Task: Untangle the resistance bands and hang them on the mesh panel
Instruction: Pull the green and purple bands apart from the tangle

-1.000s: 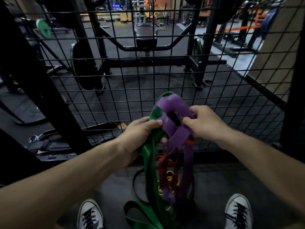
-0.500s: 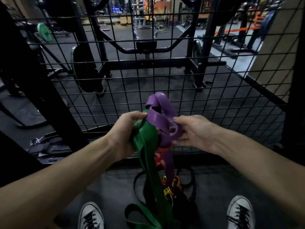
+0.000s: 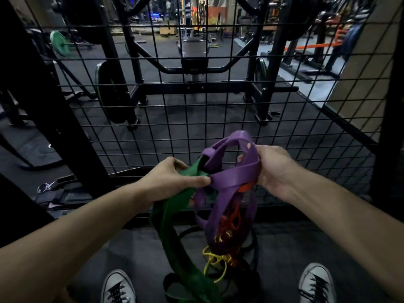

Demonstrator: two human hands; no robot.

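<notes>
I hold a tangle of resistance bands in front of the black mesh panel [image 3: 218, 110]. My left hand [image 3: 172, 178] pinches the wide green band [image 3: 175, 219] where it meets the purple band [image 3: 231, 178]. My right hand [image 3: 273, 169] grips the purple band, fingers poking through its upper loop. Thin red [image 3: 231, 221] and yellow [image 3: 215, 259] bands are knotted inside the purple loops. A black band [image 3: 251, 246] hangs behind them. The lower ends trail to the floor between my shoes.
A thick black post [image 3: 43, 101] leans at the left, with straps and a clip [image 3: 54, 191] at its foot. Behind the mesh stand a weight rack with plates [image 3: 111, 92] and a bench [image 3: 193, 51]. My white sneakers [image 3: 118, 287] stand on the dark floor.
My hands have pulled apart, and the purple band has spread from a tight bunch into wide open loops. My right hand moved right and slightly up.
</notes>
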